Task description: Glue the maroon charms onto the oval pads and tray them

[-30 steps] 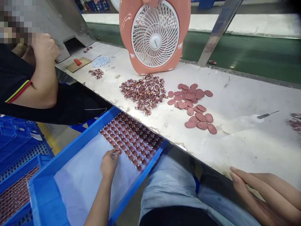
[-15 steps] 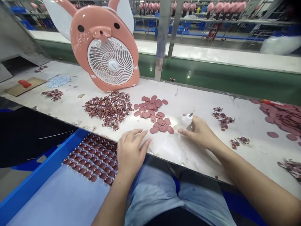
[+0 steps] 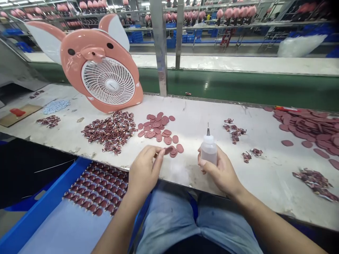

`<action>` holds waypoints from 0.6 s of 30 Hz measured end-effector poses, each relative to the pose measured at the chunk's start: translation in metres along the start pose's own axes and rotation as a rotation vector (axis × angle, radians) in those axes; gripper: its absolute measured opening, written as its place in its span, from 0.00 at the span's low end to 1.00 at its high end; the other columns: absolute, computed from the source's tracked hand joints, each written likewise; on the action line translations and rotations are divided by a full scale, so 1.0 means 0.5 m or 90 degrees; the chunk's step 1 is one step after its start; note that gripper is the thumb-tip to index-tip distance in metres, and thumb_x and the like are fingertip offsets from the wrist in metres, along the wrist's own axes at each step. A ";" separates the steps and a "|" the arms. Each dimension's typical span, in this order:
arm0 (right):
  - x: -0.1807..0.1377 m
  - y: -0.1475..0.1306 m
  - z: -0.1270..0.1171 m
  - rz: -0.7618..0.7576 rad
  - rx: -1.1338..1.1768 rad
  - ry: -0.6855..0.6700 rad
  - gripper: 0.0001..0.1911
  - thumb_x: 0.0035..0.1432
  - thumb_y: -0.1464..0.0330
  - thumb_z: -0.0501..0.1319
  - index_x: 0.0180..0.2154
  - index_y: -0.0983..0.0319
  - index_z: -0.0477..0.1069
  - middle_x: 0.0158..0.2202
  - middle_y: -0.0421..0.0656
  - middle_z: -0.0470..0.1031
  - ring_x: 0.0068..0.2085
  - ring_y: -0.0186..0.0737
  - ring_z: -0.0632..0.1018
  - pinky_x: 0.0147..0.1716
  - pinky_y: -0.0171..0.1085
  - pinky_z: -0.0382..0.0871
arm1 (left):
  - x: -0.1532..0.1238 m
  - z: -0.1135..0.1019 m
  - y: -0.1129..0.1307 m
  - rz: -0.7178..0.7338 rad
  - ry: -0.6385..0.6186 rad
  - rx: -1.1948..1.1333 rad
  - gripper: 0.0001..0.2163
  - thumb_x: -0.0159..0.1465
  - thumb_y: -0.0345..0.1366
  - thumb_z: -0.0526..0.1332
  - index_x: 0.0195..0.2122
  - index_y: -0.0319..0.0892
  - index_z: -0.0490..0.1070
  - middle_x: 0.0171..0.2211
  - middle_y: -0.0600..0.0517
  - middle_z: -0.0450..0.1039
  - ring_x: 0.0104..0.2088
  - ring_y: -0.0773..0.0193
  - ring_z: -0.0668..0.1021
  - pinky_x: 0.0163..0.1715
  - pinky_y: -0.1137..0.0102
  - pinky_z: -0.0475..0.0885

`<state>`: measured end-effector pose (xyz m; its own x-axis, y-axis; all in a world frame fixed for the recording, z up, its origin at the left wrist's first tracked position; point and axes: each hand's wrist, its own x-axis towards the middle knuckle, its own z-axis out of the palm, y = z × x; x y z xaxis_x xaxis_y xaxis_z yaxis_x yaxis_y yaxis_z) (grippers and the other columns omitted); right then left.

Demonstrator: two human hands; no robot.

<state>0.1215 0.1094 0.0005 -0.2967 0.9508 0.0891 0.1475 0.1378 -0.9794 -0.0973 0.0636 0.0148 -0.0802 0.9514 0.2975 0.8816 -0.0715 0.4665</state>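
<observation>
The left hand (image 3: 144, 169) is over the table's (image 3: 203, 114) near edge, fingers (image 3: 158, 163) pinched together, left forearm (image 3: 120, 215) slanting up from below that edge. The right hand (image 3: 224, 173), above the table, is curled in a grip, right forearm (image 3: 265, 211) crossing the edge.

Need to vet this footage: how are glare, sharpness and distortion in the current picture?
Head view: bright reflection on the green surface; bottle fairly crisp; lower-right pile of dark pieces softer; wide-angle stretching toward the edges; top right corner dark.
</observation>
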 end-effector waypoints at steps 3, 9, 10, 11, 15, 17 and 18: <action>-0.015 -0.024 0.016 0.025 0.087 -0.041 0.17 0.52 0.60 0.68 0.35 0.60 0.62 0.28 0.36 0.66 0.27 0.34 0.69 0.27 0.34 0.64 | -0.031 -0.025 0.053 -0.046 -0.110 -0.279 0.11 0.70 0.40 0.53 0.36 0.44 0.72 0.34 0.52 0.75 0.35 0.65 0.76 0.32 0.73 0.69; -0.038 -0.040 0.002 0.096 0.225 -0.219 0.16 0.53 0.64 0.68 0.37 0.60 0.62 0.28 0.37 0.70 0.28 0.34 0.72 0.27 0.33 0.66 | -0.064 -0.009 0.085 -0.231 -0.335 -0.689 0.14 0.64 0.47 0.62 0.31 0.40 0.76 0.28 0.51 0.77 0.29 0.67 0.78 0.29 0.75 0.71; -0.042 -0.039 -0.004 0.107 0.241 -0.265 0.16 0.52 0.64 0.68 0.37 0.60 0.63 0.28 0.37 0.70 0.27 0.34 0.72 0.27 0.33 0.66 | -0.067 0.004 0.082 -0.277 -0.411 -0.782 0.15 0.61 0.49 0.65 0.31 0.39 0.77 0.28 0.50 0.79 0.28 0.67 0.79 0.26 0.76 0.71; -0.046 -0.037 -0.010 0.118 0.255 -0.311 0.16 0.53 0.64 0.68 0.36 0.60 0.63 0.27 0.38 0.70 0.26 0.34 0.73 0.26 0.33 0.67 | -0.072 0.019 0.078 -0.320 -0.489 -0.870 0.17 0.57 0.50 0.68 0.31 0.38 0.77 0.27 0.49 0.79 0.27 0.66 0.79 0.24 0.77 0.71; -0.062 -0.033 -0.030 0.148 0.270 -0.384 0.17 0.53 0.63 0.70 0.38 0.59 0.63 0.27 0.37 0.70 0.24 0.33 0.71 0.23 0.31 0.64 | -0.102 0.085 0.072 -0.419 -0.646 -1.065 0.22 0.44 0.51 0.75 0.26 0.35 0.76 0.24 0.45 0.80 0.21 0.67 0.79 0.15 0.80 0.68; -0.072 -0.031 -0.041 0.146 0.255 -0.320 0.22 0.55 0.59 0.68 0.45 0.56 0.61 0.29 0.36 0.68 0.27 0.32 0.68 0.26 0.31 0.62 | -0.121 0.109 0.076 -0.426 -0.625 -1.099 0.23 0.41 0.52 0.76 0.23 0.37 0.73 0.21 0.49 0.77 0.16 0.70 0.76 0.12 0.81 0.65; -0.079 -0.030 -0.048 0.143 0.245 -0.282 0.24 0.58 0.56 0.66 0.49 0.54 0.58 0.30 0.35 0.67 0.28 0.32 0.67 0.28 0.31 0.61 | -0.129 0.116 0.081 -0.432 -0.608 -1.118 0.23 0.40 0.52 0.76 0.22 0.38 0.72 0.19 0.51 0.76 0.15 0.71 0.74 0.11 0.81 0.65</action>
<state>0.1536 0.0766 0.0161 -0.6730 0.7283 -0.1292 -0.0738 -0.2399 -0.9680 -0.0296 0.0166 -0.0339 0.5855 0.7242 -0.3643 -0.4769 0.6711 0.5677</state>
